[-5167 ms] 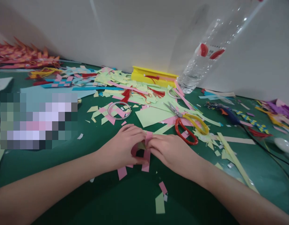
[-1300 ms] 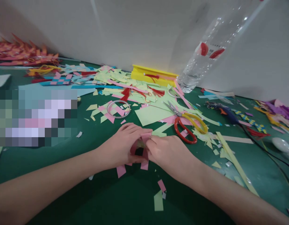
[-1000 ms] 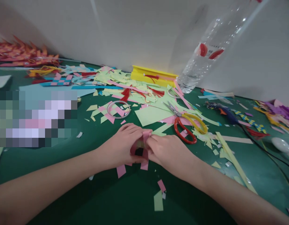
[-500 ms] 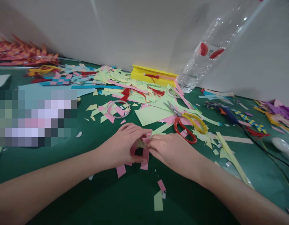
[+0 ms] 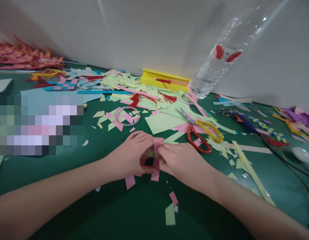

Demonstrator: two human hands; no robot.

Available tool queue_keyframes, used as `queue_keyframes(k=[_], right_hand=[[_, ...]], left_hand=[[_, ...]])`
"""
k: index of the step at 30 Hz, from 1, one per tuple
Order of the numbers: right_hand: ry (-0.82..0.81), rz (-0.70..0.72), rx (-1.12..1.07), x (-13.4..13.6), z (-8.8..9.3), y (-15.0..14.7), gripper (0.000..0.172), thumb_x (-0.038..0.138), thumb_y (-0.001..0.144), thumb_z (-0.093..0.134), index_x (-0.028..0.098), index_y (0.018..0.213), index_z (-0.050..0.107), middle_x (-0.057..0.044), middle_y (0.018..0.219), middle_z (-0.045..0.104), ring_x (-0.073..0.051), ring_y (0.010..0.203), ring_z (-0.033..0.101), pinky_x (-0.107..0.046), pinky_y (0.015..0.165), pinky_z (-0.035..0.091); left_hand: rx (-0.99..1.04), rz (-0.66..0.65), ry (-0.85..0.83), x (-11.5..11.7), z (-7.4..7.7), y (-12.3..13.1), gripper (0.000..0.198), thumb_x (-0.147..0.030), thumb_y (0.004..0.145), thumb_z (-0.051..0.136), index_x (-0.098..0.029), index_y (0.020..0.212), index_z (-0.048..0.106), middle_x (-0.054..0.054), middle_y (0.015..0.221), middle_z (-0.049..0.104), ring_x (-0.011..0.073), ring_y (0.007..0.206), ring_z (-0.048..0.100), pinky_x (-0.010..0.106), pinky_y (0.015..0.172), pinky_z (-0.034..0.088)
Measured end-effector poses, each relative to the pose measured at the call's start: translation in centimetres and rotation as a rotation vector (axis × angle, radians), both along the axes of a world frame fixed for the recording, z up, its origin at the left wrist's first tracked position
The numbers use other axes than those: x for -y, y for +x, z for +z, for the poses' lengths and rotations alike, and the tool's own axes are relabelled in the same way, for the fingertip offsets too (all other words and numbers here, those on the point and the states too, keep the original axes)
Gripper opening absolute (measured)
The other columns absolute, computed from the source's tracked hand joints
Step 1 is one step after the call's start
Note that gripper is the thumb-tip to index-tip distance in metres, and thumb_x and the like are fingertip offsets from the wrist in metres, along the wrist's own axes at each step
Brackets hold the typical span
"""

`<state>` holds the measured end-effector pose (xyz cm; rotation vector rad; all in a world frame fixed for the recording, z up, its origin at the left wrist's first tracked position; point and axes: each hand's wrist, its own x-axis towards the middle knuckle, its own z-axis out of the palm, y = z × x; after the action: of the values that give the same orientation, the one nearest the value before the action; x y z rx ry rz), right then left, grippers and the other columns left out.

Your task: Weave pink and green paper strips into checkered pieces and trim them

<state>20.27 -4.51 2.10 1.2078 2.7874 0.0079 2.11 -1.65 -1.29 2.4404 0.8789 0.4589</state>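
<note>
1. Two hands: left hand [image 5: 130, 156] and right hand [image 5: 182, 161], both pinching one pink paper strip piece [image 5: 154, 156], centre near on the green table [image 5: 134, 213].
2. One pair of scissors [image 5: 199, 133], just far-right.
3. One plastic bottle [image 5: 219, 56], far right.
4. One yellow box [image 5: 164, 80], far centre.

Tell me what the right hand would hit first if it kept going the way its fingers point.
The right hand points left, toward the left hand. It would first meet the pink paper strips both hands already pinch, then the left hand's fingertips just behind them.
</note>
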Motion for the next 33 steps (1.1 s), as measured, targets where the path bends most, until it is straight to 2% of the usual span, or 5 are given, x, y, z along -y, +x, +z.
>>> queue_keyframes(k=[4,11,20,27,33], right_hand=[[0.003,-0.003,-0.013,0.0,0.0,0.2,0.007,0.019,0.086,0.057,0.013,0.085,0.06,-0.003,0.074,0.065,-0.016,0.061,0.06,-0.027,0.045,0.027],[-0.066,-0.002,-0.029,-0.1,0.5,0.6,0.009,0.016,0.087,0.054,0.016,0.085,0.063,-0.002,0.083,0.068,-0.015,0.07,0.063,-0.026,0.049,0.031],[-0.058,0.017,-0.012,-0.1,0.5,0.5,0.009,0.015,0.086,0.056,0.016,0.08,0.063,0.0,0.076,0.067,-0.014,0.065,0.061,-0.027,0.045,0.025],[-0.085,-0.008,0.042,0.2,0.7,-0.1,0.011,0.016,0.088,0.053,0.015,0.083,0.063,-0.003,0.083,0.068,-0.018,0.072,0.064,-0.028,0.048,0.033],[-0.012,0.004,0.035,0.5,0.2,-0.4,0.016,0.018,0.09,0.05,0.012,0.093,0.065,-0.008,0.091,0.069,-0.019,0.072,0.065,-0.027,0.048,0.039]], left_hand=[[-0.01,0.0,-0.014,0.1,0.1,0.0,0.054,-0.04,0.067,0.076,-0.023,0.113,0.054,0.004,0.11,0.063,0.025,0.107,0.053,0.044,0.099,0.032],[-0.005,0.013,-0.01,0.1,0.0,0.0,0.064,-0.035,0.068,0.075,-0.023,0.124,0.046,0.005,0.117,0.062,0.0249,0.11,0.053,0.043,0.102,0.029],[0.005,0.01,-0.02,0.0,0.0,-0.1,0.06,-0.036,0.069,0.074,-0.025,0.122,0.048,0.003,0.112,0.063,0.0243,0.107,0.054,0.044,0.102,0.029],[0.035,-0.004,0.0,-0.1,-0.4,-0.1,0.065,-0.039,0.068,0.076,-0.024,0.124,0.047,0.004,0.111,0.063,0.0249,0.106,0.054,0.045,0.102,0.03],[0.02,-0.004,0.0,-0.1,-0.6,-0.3,0.067,-0.045,0.067,0.076,-0.024,0.125,0.047,0.005,0.117,0.061,0.0258,0.111,0.052,0.046,0.103,0.028]])
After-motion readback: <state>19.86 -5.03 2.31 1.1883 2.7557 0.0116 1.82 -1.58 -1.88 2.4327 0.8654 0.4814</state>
